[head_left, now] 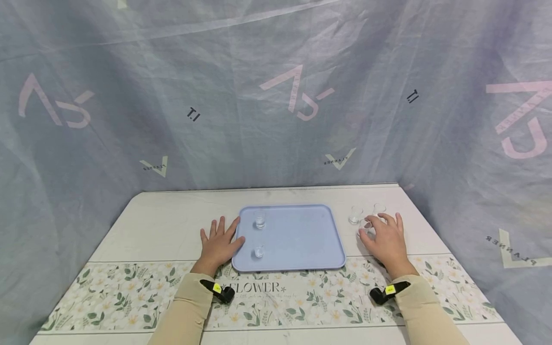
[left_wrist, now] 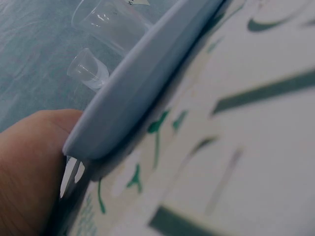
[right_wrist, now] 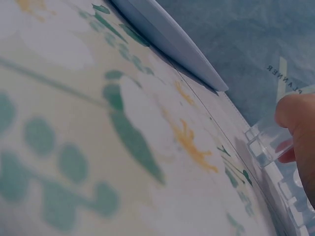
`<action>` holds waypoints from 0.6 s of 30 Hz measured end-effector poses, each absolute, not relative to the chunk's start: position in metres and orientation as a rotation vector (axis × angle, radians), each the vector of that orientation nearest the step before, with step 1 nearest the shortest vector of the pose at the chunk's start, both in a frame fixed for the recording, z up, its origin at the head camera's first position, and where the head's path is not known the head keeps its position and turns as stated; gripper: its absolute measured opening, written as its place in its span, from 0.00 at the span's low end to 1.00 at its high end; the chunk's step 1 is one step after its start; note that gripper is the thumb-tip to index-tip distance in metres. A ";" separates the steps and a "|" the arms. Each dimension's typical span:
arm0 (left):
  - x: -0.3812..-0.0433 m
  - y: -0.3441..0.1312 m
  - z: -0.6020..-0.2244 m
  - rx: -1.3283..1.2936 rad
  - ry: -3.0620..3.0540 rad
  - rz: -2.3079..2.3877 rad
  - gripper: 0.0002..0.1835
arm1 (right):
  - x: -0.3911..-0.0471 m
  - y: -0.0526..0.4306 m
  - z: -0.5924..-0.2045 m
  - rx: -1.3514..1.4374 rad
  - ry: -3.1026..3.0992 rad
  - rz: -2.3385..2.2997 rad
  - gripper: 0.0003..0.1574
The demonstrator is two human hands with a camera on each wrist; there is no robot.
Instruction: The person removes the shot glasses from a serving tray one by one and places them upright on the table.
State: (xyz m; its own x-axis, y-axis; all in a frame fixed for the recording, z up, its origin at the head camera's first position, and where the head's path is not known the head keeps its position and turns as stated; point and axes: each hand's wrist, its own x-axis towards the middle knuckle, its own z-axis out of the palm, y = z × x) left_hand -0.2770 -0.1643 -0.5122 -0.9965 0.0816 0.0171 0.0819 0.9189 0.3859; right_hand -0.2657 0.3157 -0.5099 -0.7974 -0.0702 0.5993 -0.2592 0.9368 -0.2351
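Observation:
A pale blue rectangular tray (head_left: 297, 235) lies on the table with two small clear shot glasses standing near its left side, a rear glass (head_left: 259, 219) and a front glass (head_left: 258, 251). My left hand (head_left: 219, 246) is spread flat at the tray's left edge, its thumb against the rim (left_wrist: 118, 93). To the right of the tray, my right hand (head_left: 388, 242) pinches a clear shot glass (head_left: 364, 225) between thumb and fingers; the right wrist view shows the thumb at this glass (right_wrist: 266, 142). Just behind it stand two more shot glasses, one left (head_left: 354, 215) and one right (head_left: 379, 209).
The white table carries a floral printed band (head_left: 297, 306) along its front part. Grey curtains (head_left: 233, 96) with printed letters hang behind the table and at both sides.

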 end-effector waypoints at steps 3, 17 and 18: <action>-0.277 -0.165 -0.512 -0.133 -3.072 -0.622 0.39 | -0.267 0.316 -0.510 0.242 -2.468 0.417 0.22; -0.278 -0.165 -0.512 -0.143 -3.086 -0.617 0.39 | -0.267 0.316 -0.506 0.202 -2.479 0.449 0.33; -0.278 -0.165 -0.512 -0.142 -3.085 -0.619 0.39 | -0.267 0.315 -0.505 0.204 -2.462 0.450 0.33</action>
State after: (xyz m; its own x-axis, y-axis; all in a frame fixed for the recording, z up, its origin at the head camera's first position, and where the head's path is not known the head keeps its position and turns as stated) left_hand -0.2776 -0.1654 -0.5124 -0.9959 0.0902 0.0095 0.0869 0.9187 0.3852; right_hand -0.2670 0.3153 -0.5047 -0.7958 -0.0383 0.6044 -0.2496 0.9301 -0.2696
